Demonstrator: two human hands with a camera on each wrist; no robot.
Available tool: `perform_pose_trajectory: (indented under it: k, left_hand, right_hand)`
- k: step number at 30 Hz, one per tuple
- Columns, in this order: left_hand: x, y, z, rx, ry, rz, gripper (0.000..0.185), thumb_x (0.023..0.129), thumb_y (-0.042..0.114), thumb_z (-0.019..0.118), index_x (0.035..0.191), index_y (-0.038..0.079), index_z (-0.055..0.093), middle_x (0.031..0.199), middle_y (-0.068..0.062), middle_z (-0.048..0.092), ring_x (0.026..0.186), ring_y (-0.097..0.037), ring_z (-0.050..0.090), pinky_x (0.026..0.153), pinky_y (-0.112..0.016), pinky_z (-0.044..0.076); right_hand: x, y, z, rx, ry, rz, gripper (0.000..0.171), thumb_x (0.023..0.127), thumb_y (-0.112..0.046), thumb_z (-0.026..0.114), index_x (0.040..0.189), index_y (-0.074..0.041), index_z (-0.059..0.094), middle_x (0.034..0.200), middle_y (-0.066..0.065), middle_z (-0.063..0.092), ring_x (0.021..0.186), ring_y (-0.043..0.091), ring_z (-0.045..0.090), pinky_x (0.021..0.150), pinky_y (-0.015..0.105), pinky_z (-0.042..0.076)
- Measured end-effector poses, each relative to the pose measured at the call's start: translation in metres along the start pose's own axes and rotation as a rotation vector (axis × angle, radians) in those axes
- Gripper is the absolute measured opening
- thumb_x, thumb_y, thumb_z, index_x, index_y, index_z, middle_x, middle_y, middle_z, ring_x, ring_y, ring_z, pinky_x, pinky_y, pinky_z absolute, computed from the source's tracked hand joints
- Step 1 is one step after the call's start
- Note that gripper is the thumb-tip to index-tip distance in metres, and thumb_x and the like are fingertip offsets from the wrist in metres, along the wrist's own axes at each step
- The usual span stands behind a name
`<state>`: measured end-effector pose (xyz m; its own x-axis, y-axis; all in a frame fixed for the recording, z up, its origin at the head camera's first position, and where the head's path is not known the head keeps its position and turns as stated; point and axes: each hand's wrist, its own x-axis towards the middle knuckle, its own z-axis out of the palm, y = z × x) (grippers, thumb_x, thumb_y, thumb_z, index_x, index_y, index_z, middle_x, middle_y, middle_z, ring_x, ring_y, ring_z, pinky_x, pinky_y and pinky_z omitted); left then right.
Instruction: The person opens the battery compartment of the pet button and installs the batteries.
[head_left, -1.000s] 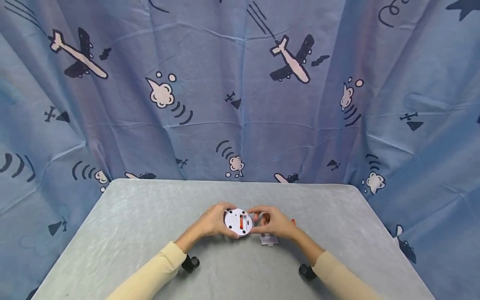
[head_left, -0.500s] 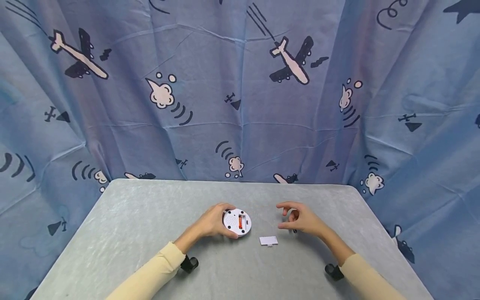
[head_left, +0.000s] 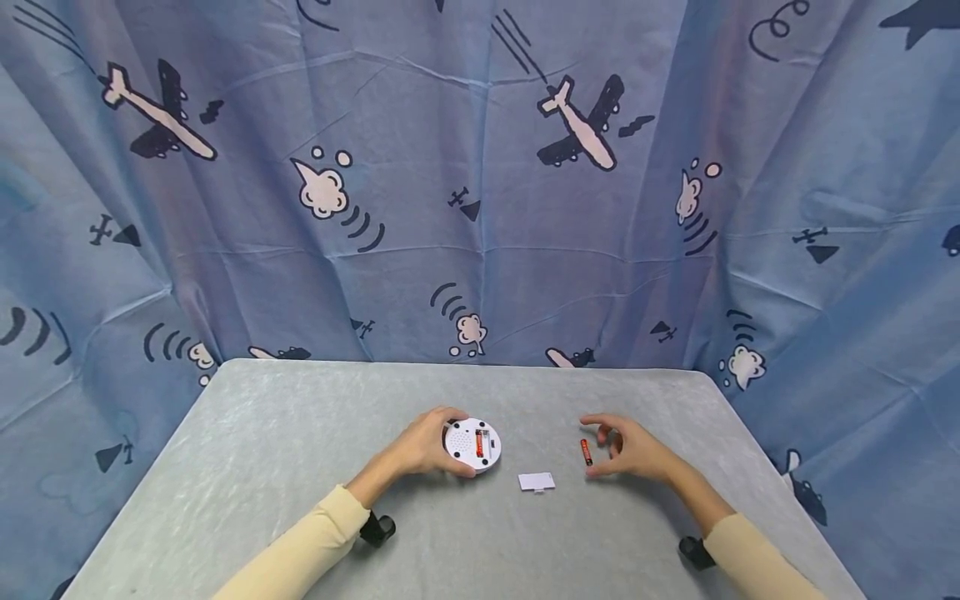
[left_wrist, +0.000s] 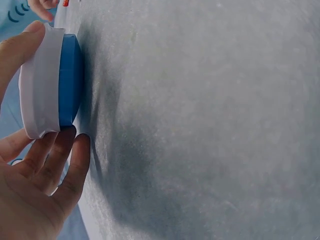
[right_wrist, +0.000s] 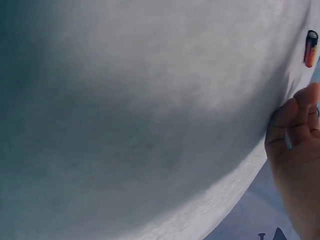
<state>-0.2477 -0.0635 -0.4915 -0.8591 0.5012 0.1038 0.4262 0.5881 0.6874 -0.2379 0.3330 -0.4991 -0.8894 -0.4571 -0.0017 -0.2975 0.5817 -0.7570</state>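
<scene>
My left hand (head_left: 427,443) grips a round white device (head_left: 467,447) by its edge, thumb and fingers on opposite sides. Its underside faces up, showing an uncovered battery compartment with a red battery (head_left: 480,443) in it. The left wrist view shows a blue layer (left_wrist: 71,80) beneath the white casing (left_wrist: 42,82), just above the tabletop. My right hand (head_left: 633,447) hovers with thumb and forefinger spread to either side of a loose red-and-black battery (head_left: 586,452) on the table, apart from it. The right wrist view shows the same battery (right_wrist: 311,49) beyond the fingers (right_wrist: 282,125).
A small white battery cover (head_left: 536,482) with a tab lies on the table between the hands. The pale grey table (head_left: 315,417) ends at a blue printed curtain (head_left: 405,208) behind. A black wrist camera (head_left: 377,528) sits under the left wrist, another (head_left: 696,552) under the right.
My right hand has left the device's edge and moved right to the loose battery, with its fingers parted. The left hand keeps hold of the device and has barely moved.
</scene>
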Motion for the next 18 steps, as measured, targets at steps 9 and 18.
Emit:
perform_pose_trajectory:
  k: [9,18]
  left_hand:
    - [-0.001,-0.002,0.000,0.002,0.002,0.006,0.087,0.060,0.035,0.099,0.131,-0.001,0.062,0.120,-0.010,0.063,0.109,-0.025,0.059,0.096,-0.043,0.047]
    - [0.000,-0.002,0.001,-0.002,0.000,0.007,0.087,0.060,0.035,0.099,0.131,-0.001,0.062,0.119,-0.010,0.063,0.108,-0.025,0.059,0.095,-0.043,0.047]
  right_hand:
    - [0.003,0.012,0.002,-0.049,0.000,-0.077,0.053,0.075,-0.020,0.092,0.119,-0.004,0.069,0.088,0.009,0.056,0.069,0.016,0.050,0.058,0.026,0.042]
    - [0.003,0.010,0.002,-0.039,0.004,-0.030,0.041,0.078,-0.017,0.090,0.111,-0.003,0.072,0.086,0.006,0.057,0.069,0.014,0.049,0.057,0.025,0.041]
